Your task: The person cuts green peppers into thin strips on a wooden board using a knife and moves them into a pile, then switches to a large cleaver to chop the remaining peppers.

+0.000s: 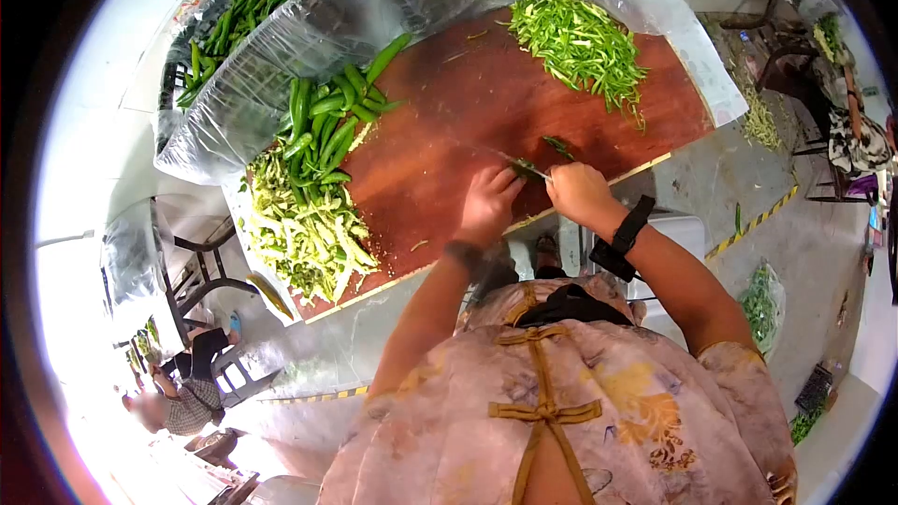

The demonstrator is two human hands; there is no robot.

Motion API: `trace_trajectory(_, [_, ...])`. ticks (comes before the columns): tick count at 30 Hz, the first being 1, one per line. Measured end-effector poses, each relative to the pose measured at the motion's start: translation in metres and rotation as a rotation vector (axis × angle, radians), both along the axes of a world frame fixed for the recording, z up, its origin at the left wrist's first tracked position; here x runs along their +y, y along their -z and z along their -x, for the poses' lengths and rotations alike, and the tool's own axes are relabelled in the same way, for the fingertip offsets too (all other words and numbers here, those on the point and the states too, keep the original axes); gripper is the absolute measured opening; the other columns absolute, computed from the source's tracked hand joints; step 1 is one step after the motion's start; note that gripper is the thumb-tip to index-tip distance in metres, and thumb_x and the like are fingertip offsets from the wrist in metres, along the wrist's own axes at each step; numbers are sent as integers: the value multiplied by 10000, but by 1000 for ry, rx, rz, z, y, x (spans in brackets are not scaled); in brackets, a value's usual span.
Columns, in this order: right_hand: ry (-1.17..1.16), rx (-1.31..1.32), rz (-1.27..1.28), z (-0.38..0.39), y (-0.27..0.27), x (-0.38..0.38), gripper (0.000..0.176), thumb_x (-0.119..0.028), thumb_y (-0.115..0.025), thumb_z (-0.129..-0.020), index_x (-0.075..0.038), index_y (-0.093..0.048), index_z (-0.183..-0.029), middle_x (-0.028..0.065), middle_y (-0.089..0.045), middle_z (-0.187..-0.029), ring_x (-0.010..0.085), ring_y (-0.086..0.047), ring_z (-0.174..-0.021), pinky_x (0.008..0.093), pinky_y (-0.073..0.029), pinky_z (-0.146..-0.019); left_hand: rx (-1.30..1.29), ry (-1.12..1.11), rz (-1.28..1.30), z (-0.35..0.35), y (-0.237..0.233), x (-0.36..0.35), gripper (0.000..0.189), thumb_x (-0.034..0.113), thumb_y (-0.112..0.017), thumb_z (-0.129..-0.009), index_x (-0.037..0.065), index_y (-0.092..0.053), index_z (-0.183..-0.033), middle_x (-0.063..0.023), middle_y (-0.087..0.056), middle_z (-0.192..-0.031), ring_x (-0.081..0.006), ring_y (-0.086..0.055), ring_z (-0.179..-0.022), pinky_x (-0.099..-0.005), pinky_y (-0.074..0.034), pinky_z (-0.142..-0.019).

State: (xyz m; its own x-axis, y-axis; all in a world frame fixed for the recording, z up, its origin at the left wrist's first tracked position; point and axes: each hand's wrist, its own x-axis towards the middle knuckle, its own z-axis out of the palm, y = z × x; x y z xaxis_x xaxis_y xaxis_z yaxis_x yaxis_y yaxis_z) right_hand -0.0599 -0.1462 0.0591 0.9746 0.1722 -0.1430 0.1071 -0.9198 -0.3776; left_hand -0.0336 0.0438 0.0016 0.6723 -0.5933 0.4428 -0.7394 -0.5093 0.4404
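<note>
My right hand [578, 194] is closed around the handle of a knife [530, 167], its thin blade pointing up and left across the wooden board [421, 168]. Close beside it, my left hand [490, 198] is curled near the board's front edge. Its fingertips press on a green pepper, mostly hidden by the fingers and blade. Just past the knife lies a small dark green pepper piece [558, 145]. Whole green peppers [329, 122] are heaped on the left, above a pale pile of pepper cores and scraps [304, 229]. Shredded green pepper [580, 47] is piled at the far right.
A plastic-lined crate [281, 47] holding more peppers stands at the back left. On the right, a leafy bag [762, 304] lies on the floor near yellow-black tape [748, 224]. Another person [192, 393] sits at lower left by a dark stool [245, 377].
</note>
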Motion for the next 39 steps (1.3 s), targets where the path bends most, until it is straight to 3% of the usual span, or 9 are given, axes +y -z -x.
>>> trace_trajectory(4, [79,-85,-72,7,3,-11,209,-196,-561,-822,-9,-594,-735,209,-598,-664,397,-597,-649,494,-479,-605,-35,-13,45,2,2,-1,358,5,-562,-630,38,-658,-974,-95,-602,-1025,-288,-542,-996,-411,-448,-844])
trace_trajectory(12, [-102,-70,-1,29,-5,-21,180,-186,-569,-798,-9,-585,-765,211,-603,-678,398,-596,-666,495,-474,-624,10,22,-39,1,0,1,333,13,-561,-625,52,-662,-940,-79,-593,-1063,-291,-540,-1021,-410,-449,-835])
trace_trajectory(29, [-56,24,10,14,-2,-6,223,-190,-542,-812,1,-602,-713,222,-605,-679,407,-602,-671,505,-481,-616,62,68,-26,-6,19,0,330,16,-560,-644,25,-655,-960,-84,-598,-1068,-289,-538,-1032,-395,-447,-843])
trace_trajectory(31, [-46,32,21,19,-4,-8,226,-192,-544,-810,1,-603,-708,222,-606,-679,405,-604,-670,504,-482,-616,-85,-5,-47,-5,18,-7,292,251,-764,-651,142,-651,-897,-42,-617,-953,-258,-585,-904,-381,-471,-793])
trace_trajectory(32, [-57,43,38,22,-4,-12,226,-193,-548,-806,0,-604,-704,224,-606,-678,402,-605,-667,502,-484,-616,-86,-3,-45,-4,18,-6,292,251,-764,-651,142,-651,-897,-42,-617,-953,-258,-585,-904,-381,-471,-793])
trace_trajectory(34, [-79,57,59,22,-2,-15,225,-193,-551,-803,0,-606,-700,225,-607,-678,400,-607,-665,499,-486,-617,12,95,34,0,8,-1,368,28,-583,-619,24,-656,-980,-84,-601,-1048,-283,-543,-1018,-396,-455,-844])
trace_trajectory(39, [-12,-61,9,-8,11,4,247,-197,-550,-822,-4,-604,-677,226,-601,-673,403,-600,-667,499,-482,-616,-11,101,38,-3,4,1,368,32,-595,-620,26,-652,-984,-94,-607,-1029,-292,-554,-999,-400,-458,-850])
